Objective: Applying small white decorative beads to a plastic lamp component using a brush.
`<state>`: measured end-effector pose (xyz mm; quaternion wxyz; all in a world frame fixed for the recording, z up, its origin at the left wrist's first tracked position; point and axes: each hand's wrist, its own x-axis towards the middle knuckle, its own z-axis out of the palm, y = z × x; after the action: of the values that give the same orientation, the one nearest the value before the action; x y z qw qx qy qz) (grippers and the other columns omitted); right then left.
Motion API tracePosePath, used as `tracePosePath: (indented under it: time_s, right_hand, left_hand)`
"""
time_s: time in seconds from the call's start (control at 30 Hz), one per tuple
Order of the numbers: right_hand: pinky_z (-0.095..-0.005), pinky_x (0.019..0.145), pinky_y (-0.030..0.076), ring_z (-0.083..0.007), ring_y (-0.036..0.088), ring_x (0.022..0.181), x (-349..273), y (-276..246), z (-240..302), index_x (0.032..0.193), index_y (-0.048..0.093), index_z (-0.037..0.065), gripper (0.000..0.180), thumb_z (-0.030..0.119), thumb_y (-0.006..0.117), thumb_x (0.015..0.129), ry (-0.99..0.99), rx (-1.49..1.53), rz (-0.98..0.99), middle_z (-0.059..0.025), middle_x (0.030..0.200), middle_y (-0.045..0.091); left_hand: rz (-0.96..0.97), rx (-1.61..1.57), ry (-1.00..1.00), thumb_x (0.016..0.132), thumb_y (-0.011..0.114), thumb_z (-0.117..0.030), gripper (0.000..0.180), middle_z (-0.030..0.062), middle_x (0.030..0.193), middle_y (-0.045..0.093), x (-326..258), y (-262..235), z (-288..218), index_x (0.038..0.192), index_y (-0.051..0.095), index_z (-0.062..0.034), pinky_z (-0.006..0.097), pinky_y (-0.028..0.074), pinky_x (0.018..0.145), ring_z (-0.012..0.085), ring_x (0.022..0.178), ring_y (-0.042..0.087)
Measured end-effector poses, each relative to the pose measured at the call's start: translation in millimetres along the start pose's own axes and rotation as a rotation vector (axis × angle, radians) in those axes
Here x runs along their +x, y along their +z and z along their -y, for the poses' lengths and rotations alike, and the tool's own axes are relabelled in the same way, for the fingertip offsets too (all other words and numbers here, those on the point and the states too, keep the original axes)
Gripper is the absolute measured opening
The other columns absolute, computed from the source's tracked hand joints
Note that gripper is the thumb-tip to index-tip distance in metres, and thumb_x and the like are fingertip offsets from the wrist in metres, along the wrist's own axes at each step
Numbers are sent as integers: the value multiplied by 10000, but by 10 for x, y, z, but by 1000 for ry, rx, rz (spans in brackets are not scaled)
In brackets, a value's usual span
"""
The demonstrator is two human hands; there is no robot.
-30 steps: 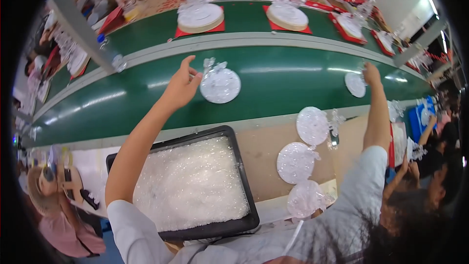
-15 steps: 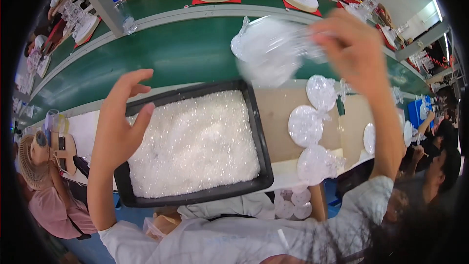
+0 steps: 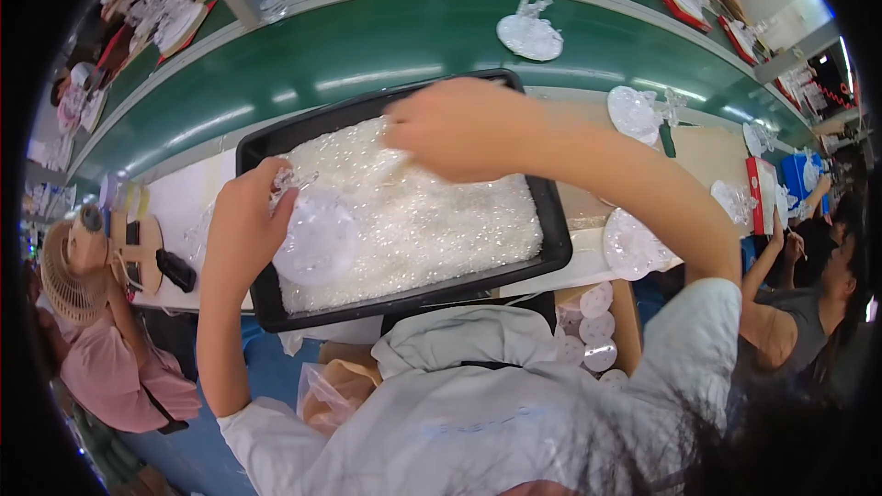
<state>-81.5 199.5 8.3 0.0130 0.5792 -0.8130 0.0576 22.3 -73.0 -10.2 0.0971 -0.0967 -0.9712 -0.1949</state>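
Observation:
My left hand (image 3: 246, 220) is closed on the clear stem of a round-based plastic ornament (image 3: 317, 241). Its whitish disc hangs over the left part of a black tray (image 3: 557, 230), which is full of glittering white granules (image 3: 441, 230). Over the tray's upper middle is my right hand (image 3: 464, 129), slightly blurred, with its fingers curled together just above the granules. Whatever those fingers hold, if anything, is hidden. My right forearm crosses above the tray's right side.
Another clear ornament (image 3: 530, 37) lies on the green belt (image 3: 367, 83) beyond the tray. More round-based pieces (image 3: 634, 243) sit to the right of the tray. A box of discs (image 3: 597, 326) is close to my body. People work on both sides, with a fan (image 3: 73, 257) at left.
My right hand has come from the far right, where it held a clear piece, to above the tray. My left hand, open and empty before, now grips an ornament. The view has shifted.

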Motion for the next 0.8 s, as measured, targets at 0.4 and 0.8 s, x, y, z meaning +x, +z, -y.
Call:
tracePosePath:
  time_s: [0.4, 0.8]
  right_hand:
    - [-403, 722, 562, -279, 665, 888, -111, 572, 202, 892, 666, 51, 122, 114, 636, 793, -63, -153, 222, -85, 906, 652]
    - [-419, 642, 553, -302, 704, 739, -554, 424, 218, 716, 720, 93, 109, 144, 646, 776, -12, -171, 480, -99, 722, 690]
  left_hand:
    - [-37, -36, 98, 908, 621, -105, 149, 227, 699, 626, 122, 350, -126, 1015, 536, -45, 519, 459, 605, 440, 697, 622]
    - [225, -482, -255, 949, 575, -83, 135, 78, 806, 646, 173, 312, 140, 1059, 502, -56, 219, 401, 423, 120, 581, 632]
